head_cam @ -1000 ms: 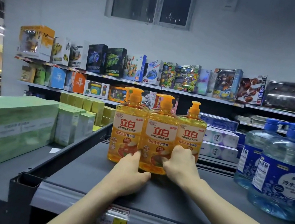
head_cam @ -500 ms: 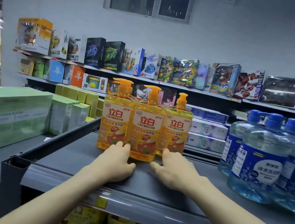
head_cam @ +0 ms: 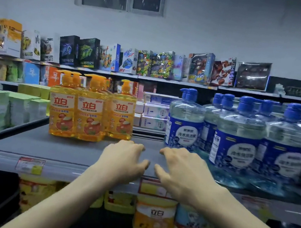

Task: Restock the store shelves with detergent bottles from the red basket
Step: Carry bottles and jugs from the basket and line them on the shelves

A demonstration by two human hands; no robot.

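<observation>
Grey store shelf (head_cam: 39,144) runs across mid-frame, with orange detergent bottles (head_cam: 89,115) standing left of centre and big blue bottles (head_cam: 236,149) on the right. Over the gap between them, the left hand (head_cam: 123,159) and right hand (head_cam: 184,170) hover, fingers loose, both hands holding nothing.

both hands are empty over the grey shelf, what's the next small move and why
Probably draw both hands back and fetch another bottle. The left hand and right hand hold nothing, the orange pump detergent bottles stand upright on the grey metal shelf, and bare space lies between them and the clear blue-capped bottles. The red basket is out of view.
</observation>
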